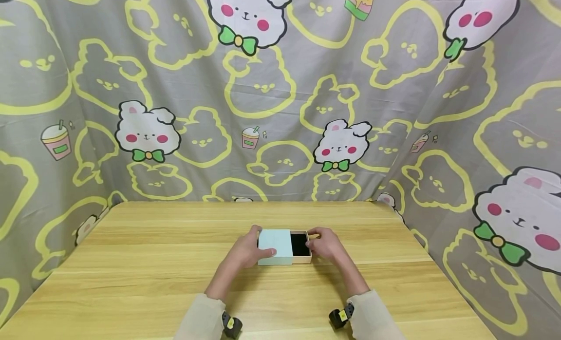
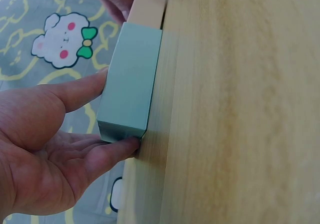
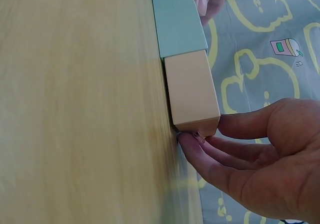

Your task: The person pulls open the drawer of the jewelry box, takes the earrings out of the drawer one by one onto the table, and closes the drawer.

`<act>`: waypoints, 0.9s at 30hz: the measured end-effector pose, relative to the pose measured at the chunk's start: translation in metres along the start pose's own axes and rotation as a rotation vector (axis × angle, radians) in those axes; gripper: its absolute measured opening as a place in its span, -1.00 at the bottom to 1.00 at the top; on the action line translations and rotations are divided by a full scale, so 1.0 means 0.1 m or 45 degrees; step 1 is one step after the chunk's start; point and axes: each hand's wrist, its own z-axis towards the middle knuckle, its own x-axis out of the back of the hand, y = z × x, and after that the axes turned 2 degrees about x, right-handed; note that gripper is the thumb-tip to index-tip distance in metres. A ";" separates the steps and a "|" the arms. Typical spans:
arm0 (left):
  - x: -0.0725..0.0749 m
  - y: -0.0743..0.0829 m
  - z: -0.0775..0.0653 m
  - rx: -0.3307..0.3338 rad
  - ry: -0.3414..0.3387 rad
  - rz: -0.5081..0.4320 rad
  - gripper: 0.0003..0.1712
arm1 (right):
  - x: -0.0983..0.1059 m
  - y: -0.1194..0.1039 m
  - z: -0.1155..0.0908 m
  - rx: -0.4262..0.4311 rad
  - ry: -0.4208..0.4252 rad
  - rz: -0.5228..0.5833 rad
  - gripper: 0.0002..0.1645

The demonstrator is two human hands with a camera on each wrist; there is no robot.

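A mint-green box sleeve [image 1: 276, 240] lies on the table with a peach drawer [image 1: 302, 260] part-way out of its right end. The drawer's inside is black, and no item shows in the uncovered part. My left hand [image 1: 247, 250] grips the sleeve's left end, thumb on top and fingers at the end face, as the left wrist view shows. At the drawer's outer end, my right hand [image 1: 326, 243] pinches with the thumb at the upper edge and fingers against the end face. A small tab [image 3: 199, 137] shows between those fingers in the right wrist view.
The wooden table [image 1: 175, 281] extends around the box on every side. A grey curtain [image 1: 271, 179] with cartoon rabbits hangs behind it and along both sides. Each wrist wears a small black camera [image 1: 231, 325] on a strap.
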 end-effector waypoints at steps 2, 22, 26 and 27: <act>0.00 0.00 0.00 -0.002 0.003 0.004 0.01 | 0.00 0.00 0.00 -0.001 -0.003 0.003 -0.51; 0.00 0.00 0.00 -0.001 -0.002 -0.001 0.01 | -0.01 -0.02 0.01 0.004 0.009 0.024 -0.49; 0.00 0.00 0.00 -0.002 0.000 0.002 0.01 | -0.02 -0.02 0.01 0.003 0.010 0.027 -0.50; 0.01 0.00 0.00 -0.003 -0.001 0.003 0.01 | -0.02 -0.02 0.01 0.003 0.008 0.028 -0.50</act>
